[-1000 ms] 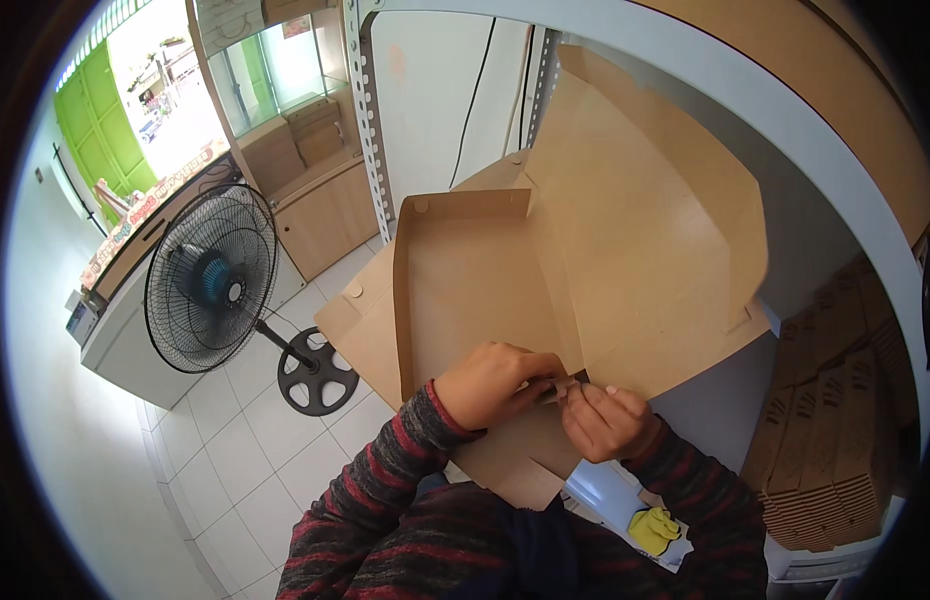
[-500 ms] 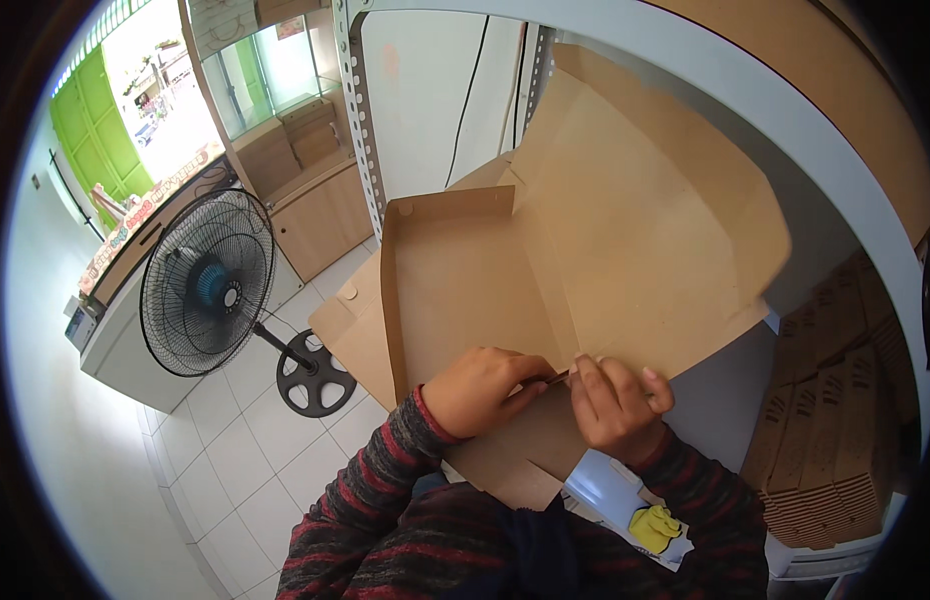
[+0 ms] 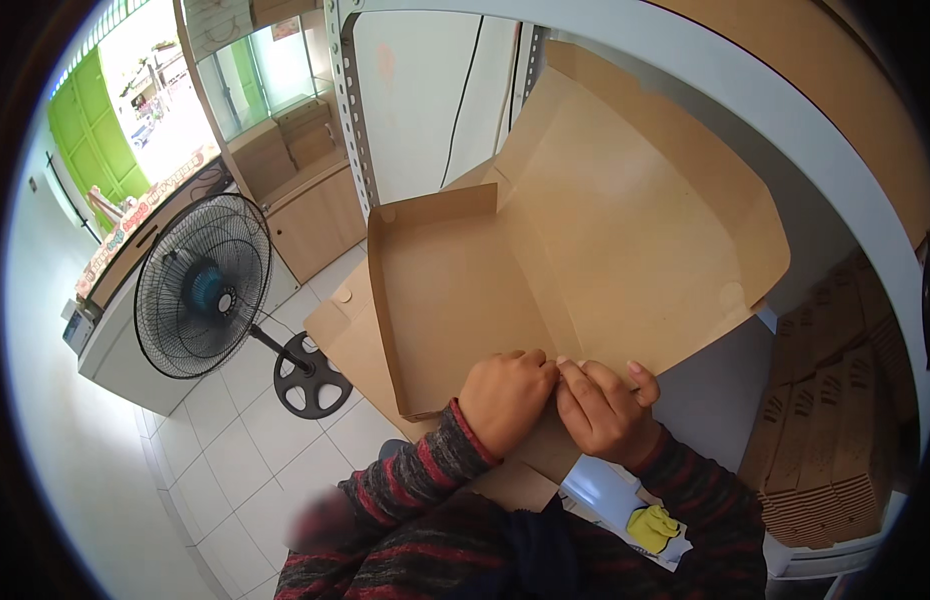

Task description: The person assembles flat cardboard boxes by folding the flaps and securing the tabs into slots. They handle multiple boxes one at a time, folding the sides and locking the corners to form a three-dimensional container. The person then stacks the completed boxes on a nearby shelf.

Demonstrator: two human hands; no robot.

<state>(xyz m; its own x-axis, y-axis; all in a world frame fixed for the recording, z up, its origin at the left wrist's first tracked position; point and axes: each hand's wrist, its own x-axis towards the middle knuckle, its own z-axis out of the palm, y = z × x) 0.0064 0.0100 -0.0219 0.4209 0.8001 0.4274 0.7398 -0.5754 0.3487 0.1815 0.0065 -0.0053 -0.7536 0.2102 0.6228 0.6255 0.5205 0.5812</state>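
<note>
A brown cardboard box [image 3: 465, 290] lies opened out in front of me, its lid [image 3: 665, 220] spread to the far right. The far and left walls of its base stand up. At the near side, by the fold between base and lid, both hands meet. My left hand [image 3: 507, 400] is closed on the near edge of the box, fingers curled over it. My right hand [image 3: 607, 408] pinches the same edge just beside it, with one finger lifted away. The fingers hide the piece of cardboard between them. Below lies more flat brown cardboard [image 3: 330, 312].
Stacks of folded cardboard boxes [image 3: 820, 440] stand at the right. A black standing fan [image 3: 210, 290] is on the tiled floor to the left, before a wooden cabinet [image 3: 310, 220]. A metal shelf frame [image 3: 350, 110] surrounds the work surface. A yellow cloth-like item [image 3: 652, 527] lies near my right forearm.
My left hand has moved right along the near edge, up against my right hand. The box has shifted slightly left, and its near-left corner now shows a folded-up wall.
</note>
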